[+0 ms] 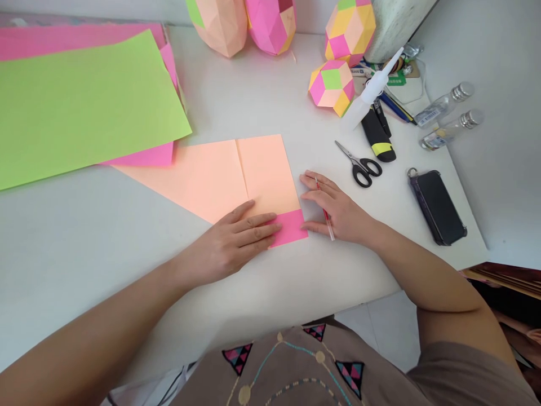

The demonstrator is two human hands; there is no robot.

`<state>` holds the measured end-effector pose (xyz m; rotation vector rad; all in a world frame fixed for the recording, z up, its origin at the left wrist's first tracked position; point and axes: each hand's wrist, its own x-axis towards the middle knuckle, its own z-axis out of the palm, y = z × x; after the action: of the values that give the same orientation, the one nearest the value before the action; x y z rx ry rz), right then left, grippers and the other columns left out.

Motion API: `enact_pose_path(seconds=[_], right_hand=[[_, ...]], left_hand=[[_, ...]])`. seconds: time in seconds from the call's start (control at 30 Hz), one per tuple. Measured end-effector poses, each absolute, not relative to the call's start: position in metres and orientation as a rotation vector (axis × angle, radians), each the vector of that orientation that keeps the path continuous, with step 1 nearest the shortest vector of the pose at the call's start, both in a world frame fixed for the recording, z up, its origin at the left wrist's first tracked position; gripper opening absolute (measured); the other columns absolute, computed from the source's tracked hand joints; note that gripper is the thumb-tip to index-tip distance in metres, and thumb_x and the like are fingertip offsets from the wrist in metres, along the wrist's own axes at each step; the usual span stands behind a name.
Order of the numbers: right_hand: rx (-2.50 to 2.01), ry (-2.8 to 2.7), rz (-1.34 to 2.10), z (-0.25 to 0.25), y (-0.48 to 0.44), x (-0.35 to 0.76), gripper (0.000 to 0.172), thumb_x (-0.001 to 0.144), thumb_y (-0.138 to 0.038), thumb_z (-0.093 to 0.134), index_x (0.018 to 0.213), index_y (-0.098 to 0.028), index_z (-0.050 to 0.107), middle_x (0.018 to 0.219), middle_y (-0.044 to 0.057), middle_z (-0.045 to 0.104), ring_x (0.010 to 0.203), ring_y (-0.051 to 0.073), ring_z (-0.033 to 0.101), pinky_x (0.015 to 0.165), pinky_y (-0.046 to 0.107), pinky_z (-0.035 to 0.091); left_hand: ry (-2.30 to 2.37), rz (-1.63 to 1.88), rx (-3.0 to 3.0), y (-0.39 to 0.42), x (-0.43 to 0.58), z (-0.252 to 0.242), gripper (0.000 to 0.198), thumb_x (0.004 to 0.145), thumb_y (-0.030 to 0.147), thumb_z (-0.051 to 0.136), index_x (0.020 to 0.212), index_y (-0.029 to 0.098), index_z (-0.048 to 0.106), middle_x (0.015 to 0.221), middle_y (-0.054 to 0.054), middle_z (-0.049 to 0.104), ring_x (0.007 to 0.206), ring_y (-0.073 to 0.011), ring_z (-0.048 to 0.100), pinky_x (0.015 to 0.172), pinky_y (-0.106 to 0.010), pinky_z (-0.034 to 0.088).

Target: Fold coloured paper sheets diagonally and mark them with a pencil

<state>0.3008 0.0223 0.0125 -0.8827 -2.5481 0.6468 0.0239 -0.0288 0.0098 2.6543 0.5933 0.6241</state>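
Note:
A sheet of peach paper [270,169] lies on the white table, with a crease running down it. At its near right corner is a small pink paper piece [291,226]. My left hand [230,242] lies flat with fingers extended, pressing on the pink piece and the peach sheet's near edge. Just right of the paper is my right hand [338,211], its thumb and forefinger at the pink piece's right edge. A slim red pen [325,214] with a clear end is tucked in that hand, partly hidden by the fingers.
Large green paper [84,107] over pink sheets lies at left. Faceted paper shapes [332,87] stand at the back. Black-handled scissors [359,166], a white glue bottle [367,96], a black-and-yellow tool [378,135], small bottles [452,129] and a phone [438,207] lie at right.

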Motion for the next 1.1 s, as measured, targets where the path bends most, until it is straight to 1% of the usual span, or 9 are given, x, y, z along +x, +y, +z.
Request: enact_pose_path(seconds=[0.2,0.37,0.53,0.67,0.83,1.0,1.1], right_hand=[[-0.907,-2.543,0.673,0.0119,0.0221,0.3014,0.042,0.083,-0.043,0.064,0.114,-0.018,0.053,0.142,0.018,0.044,0.14,0.029,0.03,0.11,0.055,0.035],[-0.883,-2.541,0.65,0.0113,0.0221,0.3013,0.042,0.083,-0.043,0.065,0.113,-0.016,0.053,0.141,0.02,0.045,0.139,0.029,0.031,0.109,0.054,0.036],[-0.901,-2.541,0.669,0.0113,0.022,0.3009,0.042,0.083,-0.043,0.064,0.114,-0.018,0.053,0.142,0.018,0.044,0.14,0.029,0.03,0.109,0.055,0.035],[-0.9,-2.539,0.664,0.0111,0.0218,0.301,0.042,0.082,-0.043,0.065,0.114,-0.017,0.053,0.142,0.018,0.045,0.139,0.03,0.031,0.11,0.055,0.035],[-0.896,-2.543,0.658,0.0109,0.0221,0.3009,0.042,0.083,-0.043,0.064,0.113,-0.017,0.054,0.141,0.018,0.045,0.139,0.029,0.031,0.11,0.054,0.036],[-0.881,-2.547,0.639,0.0113,0.0218,0.301,0.041,0.083,-0.044,0.064,0.112,-0.015,0.054,0.14,0.02,0.046,0.139,0.029,0.031,0.11,0.052,0.037],[-0.886,-2.542,0.644,0.0112,0.0215,0.301,0.041,0.083,-0.044,0.064,0.112,-0.016,0.054,0.14,0.019,0.046,0.139,0.029,0.031,0.109,0.053,0.036]], left_hand=[[0.602,0.633,2.652,-0.0289,0.0243,0.0099,0.031,0.094,0.01,0.045,0.124,0.019,0.051,0.13,-0.011,0.059,0.133,-0.0224,0.042,0.113,-0.057,0.027],[0.604,0.631,2.649,-0.0287,0.0246,0.0103,0.032,0.093,0.009,0.046,0.124,0.019,0.05,0.13,-0.011,0.059,0.132,-0.0229,0.042,0.112,-0.058,0.029],[0.607,0.637,2.639,-0.029,0.0248,0.0104,0.033,0.094,0.01,0.046,0.125,0.02,0.049,0.131,-0.01,0.058,0.133,-0.022,0.041,0.113,-0.057,0.028],[0.613,0.644,2.631,-0.0295,0.0251,0.0107,0.034,0.093,0.01,0.047,0.126,0.019,0.049,0.131,-0.011,0.058,0.132,-0.0231,0.042,0.112,-0.058,0.029],[0.626,0.616,2.627,-0.0293,0.0251,0.0113,0.037,0.094,0.01,0.046,0.129,0.022,0.046,0.131,-0.01,0.058,0.133,-0.0217,0.042,0.112,-0.057,0.028],[0.626,0.626,2.629,-0.0292,0.0256,0.012,0.036,0.093,0.01,0.047,0.128,0.021,0.047,0.13,-0.011,0.059,0.132,-0.0227,0.043,0.112,-0.058,0.029],[0.627,0.633,2.624,-0.0293,0.0259,0.012,0.035,0.093,0.01,0.047,0.127,0.021,0.048,0.13,-0.01,0.059,0.132,-0.0229,0.043,0.112,-0.058,0.029]])
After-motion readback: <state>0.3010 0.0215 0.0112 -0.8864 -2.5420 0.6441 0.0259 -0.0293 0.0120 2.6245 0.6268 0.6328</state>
